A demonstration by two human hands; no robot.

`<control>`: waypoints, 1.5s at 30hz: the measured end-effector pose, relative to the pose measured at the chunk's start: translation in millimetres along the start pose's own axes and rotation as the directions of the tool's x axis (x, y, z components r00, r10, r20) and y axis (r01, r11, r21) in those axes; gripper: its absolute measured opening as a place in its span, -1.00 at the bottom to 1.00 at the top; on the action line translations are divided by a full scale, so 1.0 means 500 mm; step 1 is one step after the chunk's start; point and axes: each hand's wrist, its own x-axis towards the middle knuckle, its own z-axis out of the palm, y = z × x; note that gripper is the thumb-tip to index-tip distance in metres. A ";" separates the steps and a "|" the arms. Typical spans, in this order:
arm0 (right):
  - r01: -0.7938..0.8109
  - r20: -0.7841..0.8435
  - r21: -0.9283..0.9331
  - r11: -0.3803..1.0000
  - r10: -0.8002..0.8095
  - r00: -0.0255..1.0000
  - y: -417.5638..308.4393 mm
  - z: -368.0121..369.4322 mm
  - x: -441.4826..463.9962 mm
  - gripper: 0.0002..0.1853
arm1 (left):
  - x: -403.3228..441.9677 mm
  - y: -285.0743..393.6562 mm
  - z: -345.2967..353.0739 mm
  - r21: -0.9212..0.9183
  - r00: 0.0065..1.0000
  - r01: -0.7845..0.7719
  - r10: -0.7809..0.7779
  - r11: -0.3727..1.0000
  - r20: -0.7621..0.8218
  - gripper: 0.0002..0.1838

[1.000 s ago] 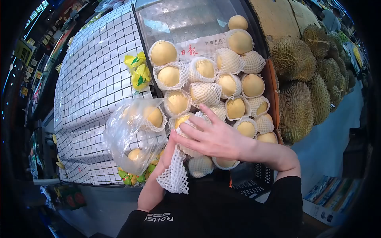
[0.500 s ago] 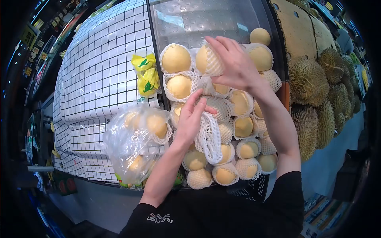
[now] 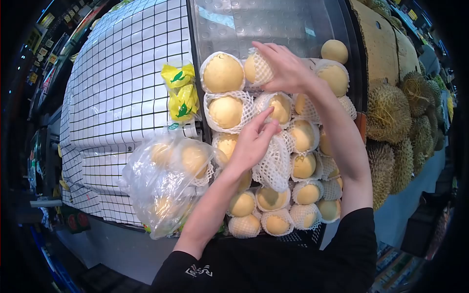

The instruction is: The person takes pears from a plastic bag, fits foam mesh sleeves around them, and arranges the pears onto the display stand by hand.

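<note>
Cupping part-hidden netted fruit [image 3: 257,69], right fingers [image 3: 269,48]

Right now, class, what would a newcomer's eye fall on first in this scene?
Probably the rows of round yellow fruit, most in white foam nets, filling the middle, with the right hand around one netted fruit near the top. Next come the spiky durians on the right. Left of the rows, bright yellow packets sit above a shiny clear bag with fruit inside.
</note>
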 end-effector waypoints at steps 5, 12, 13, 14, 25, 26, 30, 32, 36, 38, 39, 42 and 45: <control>0.017 0.124 0.089 0.996 -0.028 0.992 0.011 -0.004 -0.008 0.16 | -0.001 -0.007 0.000 -0.053 0.999 -0.033 0.033 0.998 0.010 -0.44; -0.026 0.209 0.119 0.993 0.000 0.978 -0.003 -0.015 0.003 0.25 | -0.005 -0.002 0.000 -0.049 1.000 0.000 0.002 0.999 0.030 -0.46; -0.046 0.189 0.110 0.993 0.025 0.982 -0.003 -0.011 0.002 0.26 | -0.008 0.002 0.000 -0.061 1.000 0.000 0.001 0.998 0.024 -0.46; -0.066 0.171 0.102 0.993 0.048 0.984 -0.004 -0.008 0.000 0.28 | -0.012 0.005 0.000 -0.075 1.000 0.001 0.000 0.997 0.018 -0.46; -0.101 -0.075 0.654 0.750 0.197 0.978 -0.195 -0.057 -0.149 -0.58 | -0.173 0.019 -0.036 -0.293 0.984 0.057 -0.103 0.954 -0.143 -0.61; -0.106 -0.023 0.681 0.725 0.165 0.986 -0.231 -0.058 -0.189 -0.57 | -0.201 0.023 -0.041 -0.324 0.985 0.021 -0.074 0.946 -0.154 -0.61; 0.051 -0.026 0.666 0.744 -0.045 0.999 -0.358 -0.033 -0.298 -0.61 | -0.289 0.012 -0.066 -0.368 0.971 -0.066 -0.026 0.928 -0.240 -0.65; 0.016 -0.030 0.541 0.841 0.000 1.000 -0.418 -0.008 -0.322 -0.63 | -0.315 0.009 -0.077 -0.389 0.965 -0.100 -0.005 0.916 -0.261 -0.69; -0.332 0.154 0.733 0.594 0.330 0.931 -0.467 0.063 -0.382 -0.66 | -0.364 0.020 -0.093 -0.370 0.960 -0.229 0.147 0.900 -0.238 -0.70; -0.355 0.146 0.800 0.484 0.417 0.897 -0.490 0.087 -0.396 -0.68 | -0.400 0.024 -0.108 -0.344 0.960 -0.254 0.193 0.904 -0.203 -0.64; -0.356 0.140 0.862 0.361 0.505 0.852 -0.507 0.095 -0.396 -0.70 | -0.420 0.023 -0.120 -0.286 0.980 -0.185 0.153 0.940 -0.130 -0.54; -0.339 0.112 0.873 0.351 0.533 0.839 -0.562 0.097 -0.384 -0.71 | -0.465 0.016 -0.151 -0.118 0.994 -0.106 0.101 0.987 -0.048 -0.40; -0.324 0.115 0.869 0.375 0.484 0.868 -0.600 0.113 -0.365 -0.71 | -0.491 0.024 -0.182 -0.110 0.981 -0.133 0.115 0.985 -0.159 -0.34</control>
